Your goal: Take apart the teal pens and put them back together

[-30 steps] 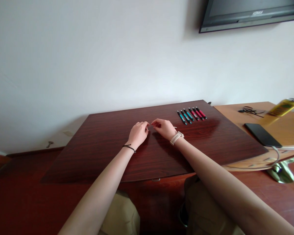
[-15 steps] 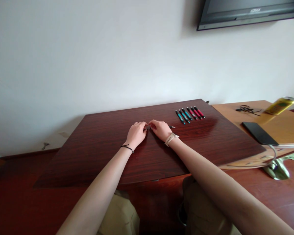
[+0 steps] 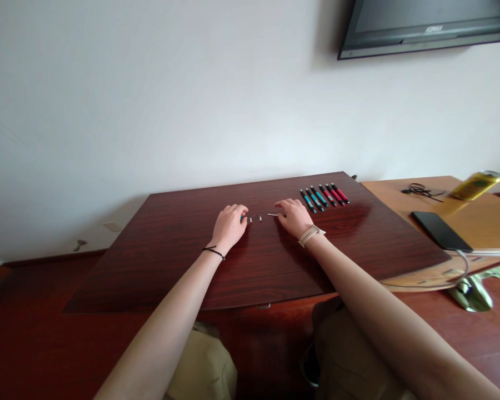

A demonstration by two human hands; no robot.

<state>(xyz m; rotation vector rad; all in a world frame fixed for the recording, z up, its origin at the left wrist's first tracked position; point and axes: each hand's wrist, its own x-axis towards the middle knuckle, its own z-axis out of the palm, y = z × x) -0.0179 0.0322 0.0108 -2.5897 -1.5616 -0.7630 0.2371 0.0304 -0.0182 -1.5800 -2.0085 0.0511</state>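
Observation:
My left hand (image 3: 230, 226), with a dark cord on its wrist, rests on the dark wood table (image 3: 183, 250). Its fingers are closed around a small teal pen part (image 3: 241, 218), mostly hidden. To the right, my right hand (image 3: 295, 218), wearing a pale watch strap, pinches a thin pale rod (image 3: 272, 214) that points left; the rod's other end is covered by the fingers. Between the hands lie a small whitish piece (image 3: 250, 220) and another small light piece (image 3: 260, 218), both too small to name. Several teal and red pens (image 3: 325, 197) lie in a row beyond my right hand.
On the lighter wooden table (image 3: 495, 222) at right are a black phone (image 3: 440, 230) with a cable, a coiled black cord (image 3: 420, 190) and a tilted yellow can (image 3: 477, 185). A television (image 3: 433, 33) hangs on the wall. A green bag (image 3: 473, 294) lies on the floor.
My hands, nearly touching before, have moved apart, the right one to the right. The small light pieces and the thin rod now show between them.

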